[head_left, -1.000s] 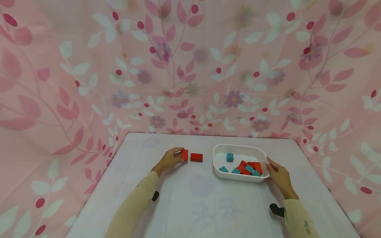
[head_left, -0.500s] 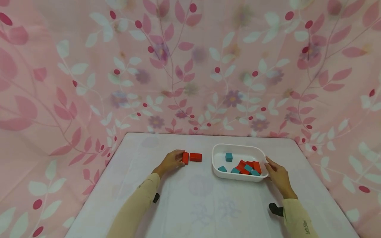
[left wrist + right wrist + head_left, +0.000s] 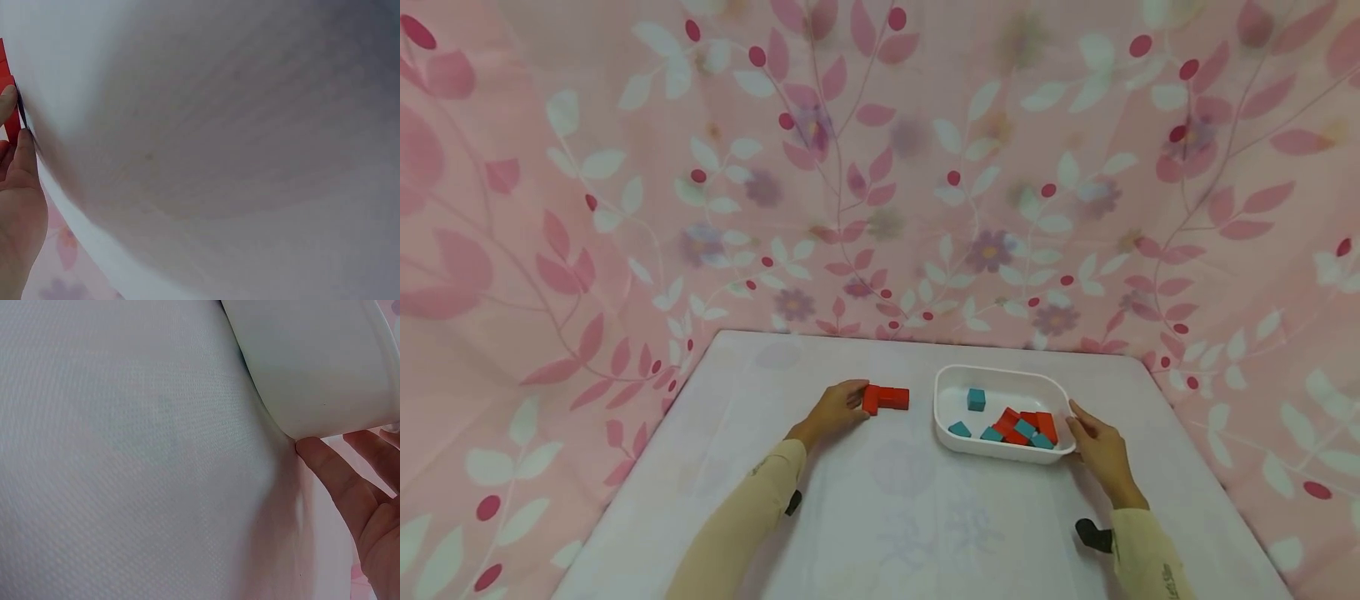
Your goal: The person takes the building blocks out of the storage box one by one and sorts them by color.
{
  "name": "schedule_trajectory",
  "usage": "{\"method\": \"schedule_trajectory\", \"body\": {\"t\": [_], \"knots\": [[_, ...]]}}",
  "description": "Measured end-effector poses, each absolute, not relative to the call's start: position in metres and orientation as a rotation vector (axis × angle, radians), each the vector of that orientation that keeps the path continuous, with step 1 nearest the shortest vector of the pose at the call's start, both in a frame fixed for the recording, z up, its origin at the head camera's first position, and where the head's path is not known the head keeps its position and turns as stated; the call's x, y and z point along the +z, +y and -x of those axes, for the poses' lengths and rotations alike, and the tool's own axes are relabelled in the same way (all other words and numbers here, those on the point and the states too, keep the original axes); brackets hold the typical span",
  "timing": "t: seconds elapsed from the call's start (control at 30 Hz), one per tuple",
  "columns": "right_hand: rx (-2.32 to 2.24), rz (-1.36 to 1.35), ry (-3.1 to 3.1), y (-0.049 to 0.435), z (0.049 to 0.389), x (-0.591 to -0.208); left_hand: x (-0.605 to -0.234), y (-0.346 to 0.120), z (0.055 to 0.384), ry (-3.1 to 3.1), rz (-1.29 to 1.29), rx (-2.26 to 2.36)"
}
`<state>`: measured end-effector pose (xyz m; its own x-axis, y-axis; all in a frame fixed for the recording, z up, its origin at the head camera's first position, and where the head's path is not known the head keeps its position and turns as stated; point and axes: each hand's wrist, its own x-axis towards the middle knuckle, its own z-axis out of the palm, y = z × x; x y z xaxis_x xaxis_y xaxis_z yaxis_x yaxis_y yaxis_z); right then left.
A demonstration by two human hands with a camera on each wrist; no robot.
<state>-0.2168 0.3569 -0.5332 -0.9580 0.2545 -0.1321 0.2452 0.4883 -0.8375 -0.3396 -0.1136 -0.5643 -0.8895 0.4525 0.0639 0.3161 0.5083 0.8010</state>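
My left hand (image 3: 837, 410) pinches a red block (image 3: 870, 401) by its far and near ends, left of the table's middle. That block stands crosswise against the left end of a second red piece (image 3: 894, 398), which shows a seam line. At the tray's right end, my right hand (image 3: 1102, 450) holds the white tray (image 3: 951, 444) by its rim and end wall. One finger (image 3: 328, 462) touches the tray's bottom corner in the right wrist view. Red blocks (image 3: 1045, 427) and teal blocks, some triangular, lie in the tray's near right part. A teal cube (image 3: 976, 400) sits farther back inside.
A white cloth covers the table (image 3: 865, 517), with its back edge at a pink floral curtain (image 3: 880, 208). Black wrist-mounted devices (image 3: 1093, 535) hang beneath the sleeves, close to the tabletop. The tray stands right of the joined red pieces, with a gap between.
My left hand has brought the red block slightly nearer and rightward, closing the gap to the other red piece. The right hand and tray have stayed in place.
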Motion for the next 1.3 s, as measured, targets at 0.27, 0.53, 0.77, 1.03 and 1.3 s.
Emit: {"method": "schedule_trajectory", "body": {"t": [0.27,0.53,0.77,1.03,1.3], "knots": [[1.542,0.466,-2.686,0.355,0.217,-0.535,-0.561,-0.111,0.339,2.761,-0.696,1.107],[1.517,0.467,-2.676,0.356,0.217,-0.534,-0.548,-0.103,0.339,2.77,-0.747,1.126],[1.557,0.468,-2.663,0.355,0.217,-0.531,-0.527,-0.07,0.338,2.767,-0.763,1.239],[1.541,0.452,-2.685,0.354,0.217,-0.529,-0.491,-0.013,0.336,2.712,-1.033,1.104],[1.557,0.451,-2.682,0.354,0.215,-0.533,-0.48,0.049,0.324,2.608,-1.171,0.859]]}}
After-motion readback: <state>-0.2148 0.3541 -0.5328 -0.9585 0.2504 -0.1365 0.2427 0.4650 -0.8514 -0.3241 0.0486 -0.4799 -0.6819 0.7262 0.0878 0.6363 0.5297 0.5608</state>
